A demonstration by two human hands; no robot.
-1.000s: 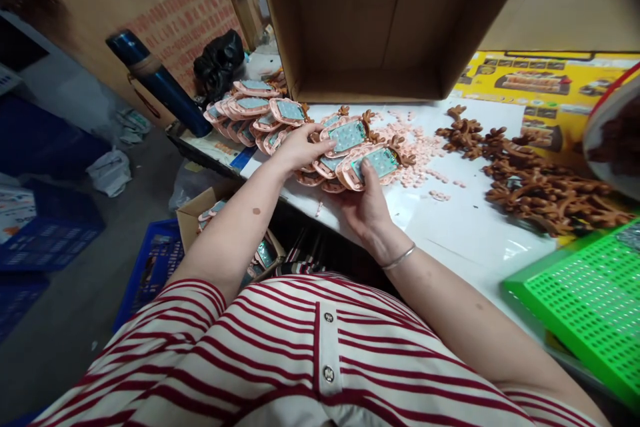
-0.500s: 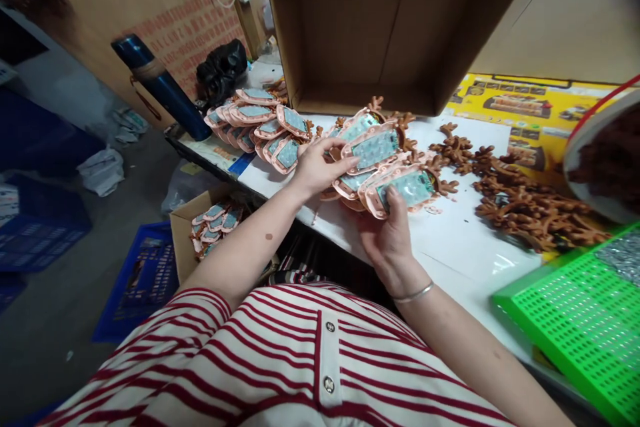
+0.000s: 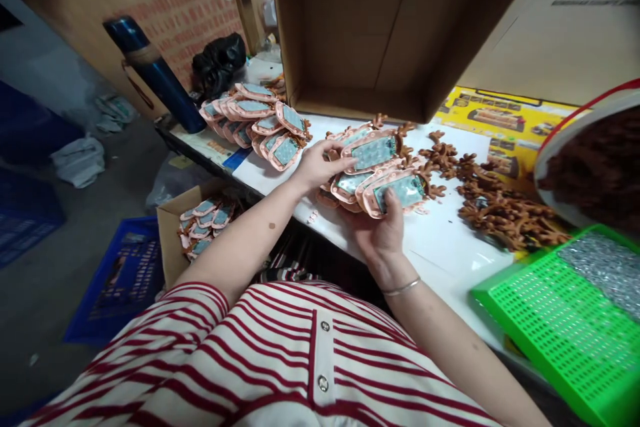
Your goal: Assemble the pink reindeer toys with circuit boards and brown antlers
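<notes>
Both hands hold a fanned stack of pink deer-shaped toy cases [image 3: 373, 170] with teal circuit panels and brown antlers, just above the white table [image 3: 450, 247]. My left hand [image 3: 317, 167] grips the stack's left side, fingers closed on the upper pieces. Underneath on the right, my right hand [image 3: 383, 227] supports the stack, its thumb pressing on the front case [image 3: 403, 191]. A second pile of the same cases [image 3: 255, 120] lies on the table to the left.
An open cardboard box [image 3: 380, 33] stands tipped behind the stack. Loose brown antlers [image 3: 500, 203] lie to the right, by a green perforated tray [image 3: 565, 320] and a red-rimmed bowl [image 3: 585, 153]. A blue flask [image 3: 150, 73] and a floor box of cases [image 3: 200, 227] are left.
Both hands gathered the cases off the table and the pink bits, lifted the stack, then drew it slightly down and toward me. The view shifted left.
</notes>
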